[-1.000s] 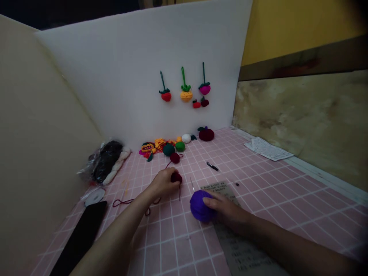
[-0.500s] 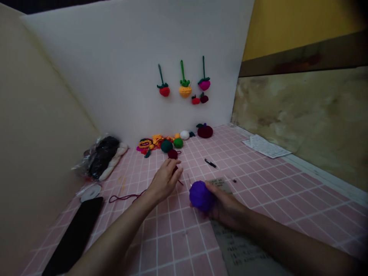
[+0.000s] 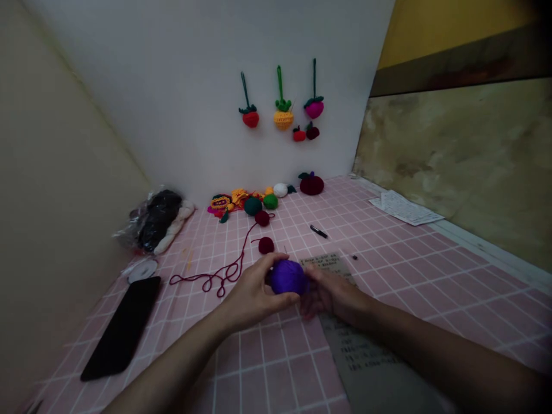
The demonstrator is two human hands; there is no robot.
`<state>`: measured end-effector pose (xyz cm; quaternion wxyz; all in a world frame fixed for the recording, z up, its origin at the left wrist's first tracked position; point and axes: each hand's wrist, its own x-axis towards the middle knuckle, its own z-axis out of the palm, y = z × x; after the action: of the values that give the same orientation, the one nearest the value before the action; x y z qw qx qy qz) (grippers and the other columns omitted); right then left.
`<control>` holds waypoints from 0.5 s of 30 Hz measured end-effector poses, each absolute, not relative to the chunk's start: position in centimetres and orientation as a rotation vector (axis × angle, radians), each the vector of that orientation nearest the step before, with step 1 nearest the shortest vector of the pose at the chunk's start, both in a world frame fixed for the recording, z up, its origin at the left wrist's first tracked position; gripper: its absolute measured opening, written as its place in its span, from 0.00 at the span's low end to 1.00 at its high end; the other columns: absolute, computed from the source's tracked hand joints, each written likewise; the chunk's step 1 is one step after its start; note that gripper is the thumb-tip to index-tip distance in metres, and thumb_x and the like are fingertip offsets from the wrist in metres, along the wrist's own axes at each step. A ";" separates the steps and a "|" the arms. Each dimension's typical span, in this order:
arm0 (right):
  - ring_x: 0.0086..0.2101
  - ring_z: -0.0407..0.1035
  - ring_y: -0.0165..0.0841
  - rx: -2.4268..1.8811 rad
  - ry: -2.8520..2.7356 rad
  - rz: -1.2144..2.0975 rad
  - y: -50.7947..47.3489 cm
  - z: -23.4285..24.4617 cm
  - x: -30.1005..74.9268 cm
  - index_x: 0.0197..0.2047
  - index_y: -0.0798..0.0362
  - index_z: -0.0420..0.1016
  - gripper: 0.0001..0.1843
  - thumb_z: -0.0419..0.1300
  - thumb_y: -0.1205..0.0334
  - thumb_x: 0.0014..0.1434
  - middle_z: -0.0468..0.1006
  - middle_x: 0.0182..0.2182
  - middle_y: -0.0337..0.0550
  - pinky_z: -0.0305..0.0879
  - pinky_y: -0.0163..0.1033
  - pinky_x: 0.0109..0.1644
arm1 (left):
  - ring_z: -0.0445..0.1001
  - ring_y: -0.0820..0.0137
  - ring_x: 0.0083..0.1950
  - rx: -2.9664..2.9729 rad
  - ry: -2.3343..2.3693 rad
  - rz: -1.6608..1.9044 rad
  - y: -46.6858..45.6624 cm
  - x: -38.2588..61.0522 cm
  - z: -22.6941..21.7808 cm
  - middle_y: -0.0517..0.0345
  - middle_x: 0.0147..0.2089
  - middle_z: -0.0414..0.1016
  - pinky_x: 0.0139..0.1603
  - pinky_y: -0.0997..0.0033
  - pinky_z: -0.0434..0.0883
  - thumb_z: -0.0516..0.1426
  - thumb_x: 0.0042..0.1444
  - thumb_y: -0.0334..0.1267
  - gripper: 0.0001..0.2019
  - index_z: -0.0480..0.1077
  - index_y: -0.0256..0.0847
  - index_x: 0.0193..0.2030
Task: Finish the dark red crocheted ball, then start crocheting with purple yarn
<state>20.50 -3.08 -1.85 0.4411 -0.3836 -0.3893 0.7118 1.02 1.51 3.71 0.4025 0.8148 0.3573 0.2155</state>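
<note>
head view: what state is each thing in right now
purple yarn ball, wound, gripped by left hand, right hand beside it
nearer dark red ball, resting, short end loose
farther dark red ball, resting
dark red strand, slack, looped
pen, lying flat
black slab, lying flat
written sheet, flat, partly covered
papers, flat, overlapping
plastic bag, crumpled, open or closed unclear
three looped ornaments, hanging

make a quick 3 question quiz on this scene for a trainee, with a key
1. Fill in the colour: the yarn ball between the left hand and the right hand is ____.
2. True or false: the pen lies farther from the person than the written sheet.
3. How many ornaments on the white wall have long cords? a) two b) three c) five

Key: 1. purple; 2. true; 3. b
</note>
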 end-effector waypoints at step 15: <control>0.22 0.64 0.25 -0.889 -0.977 1.521 -3.1 -1.0 21.4 0.27 0.53 0.65 0.08 0.61 0.63 0.52 0.72 0.21 0.34 0.56 0.33 0.27 | 0.72 0.64 0.49 2.003 0.964 0.478 2.2 -0.1 2.9 0.54 0.56 0.70 0.48 0.65 0.71 0.62 0.49 0.41 0.27 0.62 0.47 0.57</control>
<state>21.42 -3.09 -0.97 0.5344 -0.3729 -0.4098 0.6382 -0.13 2.21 2.95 0.4204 0.7994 0.3845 0.1908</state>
